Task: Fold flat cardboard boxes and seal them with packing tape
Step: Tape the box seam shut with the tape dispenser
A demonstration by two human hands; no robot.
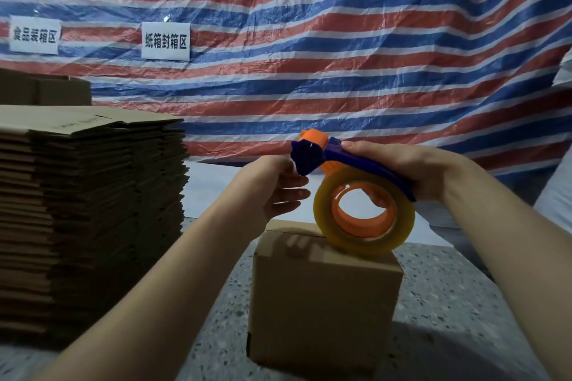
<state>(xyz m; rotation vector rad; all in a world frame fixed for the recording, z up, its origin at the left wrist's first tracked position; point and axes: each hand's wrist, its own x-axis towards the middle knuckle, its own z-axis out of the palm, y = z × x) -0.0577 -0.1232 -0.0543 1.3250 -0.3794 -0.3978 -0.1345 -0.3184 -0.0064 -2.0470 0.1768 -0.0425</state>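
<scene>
Flat carton stack (left) beside box.

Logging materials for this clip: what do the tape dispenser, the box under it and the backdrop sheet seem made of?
Tape dispenser: moulded plastic, matte blue and orange.
Box: brown cardboard, dull, with a flap seam on top.
Backdrop sheet: probably woven plastic tarpaulin, crinkled and slightly shiny.

The tape dispenser was blue with orange parts, its tape roll yellowish. Brown were the box and the flat stack at left. Behind hung a red, blue and white striped tarp.
</scene>
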